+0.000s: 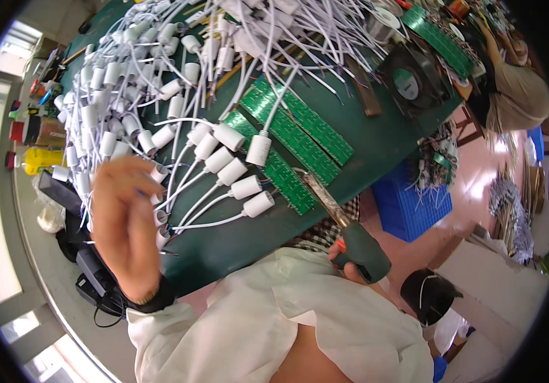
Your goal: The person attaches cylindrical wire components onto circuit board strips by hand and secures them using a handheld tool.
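Observation:
My left hand (126, 220) is raised at the table's left side, beside white cylindrical lamp holders with white cables. It is blurred; its fingers look bent and apart, and no object shows in them. My right hand (346, 260), partly hidden, is closed round the dark green handle of a soldering iron (362, 249). The iron's metal tip lies over the nearest green circuit board (282, 179). Further green boards (306, 137) lie beside it in strips. One white lamp holder (259, 149) stands on the boards, its cable rising away. Several more lamp holders (230, 171) lie in a row to the left.
A large heap of cabled lamp holders (127, 83) covers the far left of the dark green table (223, 255). A black fan (411, 80) and a solder spool (383, 25) stand at the far right. A blue crate (411, 207) sits below the table's right edge. Another person (517, 89) is at far right.

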`<move>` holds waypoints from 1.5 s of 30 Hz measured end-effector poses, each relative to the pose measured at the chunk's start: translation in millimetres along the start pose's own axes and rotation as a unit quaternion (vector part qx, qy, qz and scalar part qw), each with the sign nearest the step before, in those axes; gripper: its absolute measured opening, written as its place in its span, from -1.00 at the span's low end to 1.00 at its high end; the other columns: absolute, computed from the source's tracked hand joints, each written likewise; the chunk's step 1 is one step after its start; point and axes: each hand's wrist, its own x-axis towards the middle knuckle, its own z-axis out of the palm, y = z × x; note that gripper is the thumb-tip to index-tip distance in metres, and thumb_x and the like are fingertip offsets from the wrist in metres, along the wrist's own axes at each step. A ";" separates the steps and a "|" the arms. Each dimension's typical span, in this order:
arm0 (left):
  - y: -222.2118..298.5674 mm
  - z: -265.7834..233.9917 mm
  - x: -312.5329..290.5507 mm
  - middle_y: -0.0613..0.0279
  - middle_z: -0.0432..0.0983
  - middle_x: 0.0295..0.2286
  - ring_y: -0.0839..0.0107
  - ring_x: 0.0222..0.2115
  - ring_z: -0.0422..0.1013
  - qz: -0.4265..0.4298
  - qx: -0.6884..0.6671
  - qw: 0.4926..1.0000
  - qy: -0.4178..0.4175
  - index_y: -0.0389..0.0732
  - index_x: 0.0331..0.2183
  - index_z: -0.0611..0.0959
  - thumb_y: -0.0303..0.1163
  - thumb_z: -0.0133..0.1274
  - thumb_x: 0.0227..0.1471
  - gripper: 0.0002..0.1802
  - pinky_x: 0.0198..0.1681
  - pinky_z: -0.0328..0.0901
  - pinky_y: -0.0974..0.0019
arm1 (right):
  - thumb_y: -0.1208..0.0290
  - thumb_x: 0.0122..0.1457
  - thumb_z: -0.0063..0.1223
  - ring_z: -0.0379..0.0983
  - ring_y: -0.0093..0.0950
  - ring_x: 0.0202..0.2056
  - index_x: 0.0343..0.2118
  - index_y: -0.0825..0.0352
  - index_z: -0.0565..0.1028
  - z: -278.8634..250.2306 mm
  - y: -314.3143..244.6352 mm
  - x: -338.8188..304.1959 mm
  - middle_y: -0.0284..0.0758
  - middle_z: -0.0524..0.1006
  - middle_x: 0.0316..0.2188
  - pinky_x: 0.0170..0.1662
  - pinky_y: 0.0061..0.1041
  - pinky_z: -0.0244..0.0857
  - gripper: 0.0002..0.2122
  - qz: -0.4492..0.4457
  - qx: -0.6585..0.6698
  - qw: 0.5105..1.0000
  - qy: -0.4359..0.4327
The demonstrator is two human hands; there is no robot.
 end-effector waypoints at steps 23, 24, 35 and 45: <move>-48.5 135.9 -86.8 0.10 0.42 -0.31 0.18 -0.31 0.41 0.222 -0.083 0.956 -0.171 -0.24 -0.33 0.59 -0.64 0.31 -0.31 -0.62 -0.31 0.35 0.26 | 0.31 0.24 -0.01 0.48 -0.47 -0.32 -0.02 0.52 0.35 -8.0 11.2 -34.5 -0.20 0.48 -0.24 -0.25 -0.52 0.42 -0.62 0.068 -0.169 0.983 -0.013; -42.7 134.2 -84.7 0.11 0.46 -0.31 0.16 -0.28 0.42 0.250 -0.011 0.958 -0.142 -0.23 -0.35 0.60 -0.61 0.30 -0.32 -0.65 -0.29 0.34 0.23 | 0.30 0.24 0.00 0.48 -0.48 -0.32 -0.02 0.51 0.36 -6.0 14.3 -33.7 -0.20 0.48 -0.24 -0.25 -0.52 0.42 -0.62 0.025 -0.176 0.984 0.001; -37.3 140.5 -82.2 0.23 0.40 -0.41 0.18 -0.29 0.35 0.185 0.124 0.970 -0.095 -0.14 -0.45 0.63 -0.56 0.25 -0.40 -0.71 -0.20 0.12 0.17 | 0.41 -0.14 0.24 0.54 -0.44 -0.38 -0.31 0.27 0.61 11.1 32.9 -46.0 -0.39 0.60 -0.42 -0.32 -0.55 0.40 -0.75 0.151 -0.173 0.968 0.104; -38.6 149.6 -74.6 0.25 0.27 -0.47 0.18 -0.33 0.28 0.079 0.064 0.994 -0.040 -0.13 -0.61 0.58 -0.58 0.24 -0.47 -0.78 -0.18 0.11 0.18 | 0.31 0.12 0.07 0.53 -0.49 -0.40 -0.29 0.42 0.50 4.6 7.7 -34.9 -0.27 0.55 -0.41 -0.35 -0.55 0.44 -0.75 0.078 -0.218 0.971 0.061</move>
